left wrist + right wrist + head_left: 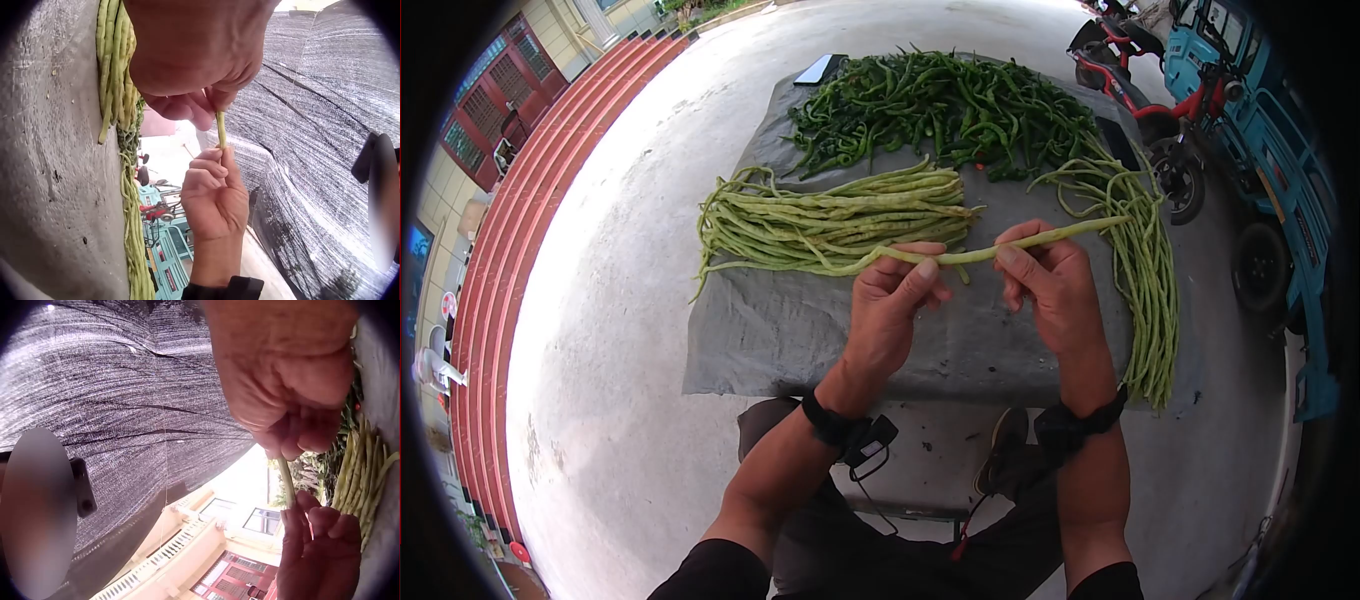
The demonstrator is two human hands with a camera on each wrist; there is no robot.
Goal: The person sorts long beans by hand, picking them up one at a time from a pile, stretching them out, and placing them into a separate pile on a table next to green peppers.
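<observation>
Brightly daylit, paved in pale grey concrete (pixel 600 280) beside long red steps (pixel 488 300), with dark-red panelled doors (pixel 497 108) in a cream wall (pixel 547 22) beyond the steps and a teal metal vehicle (pixel 1280 125) opposite them.

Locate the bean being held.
In the head view, the bean stretches between the left hand and right hand, just right of centre, over the grey sheet.

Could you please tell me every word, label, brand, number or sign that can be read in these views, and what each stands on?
None can be read in any view.
Teal vehicle: a small marking shows in the left wrist view, too small and blurred to read.
Long bean between the hands: no lettering visible.
</observation>
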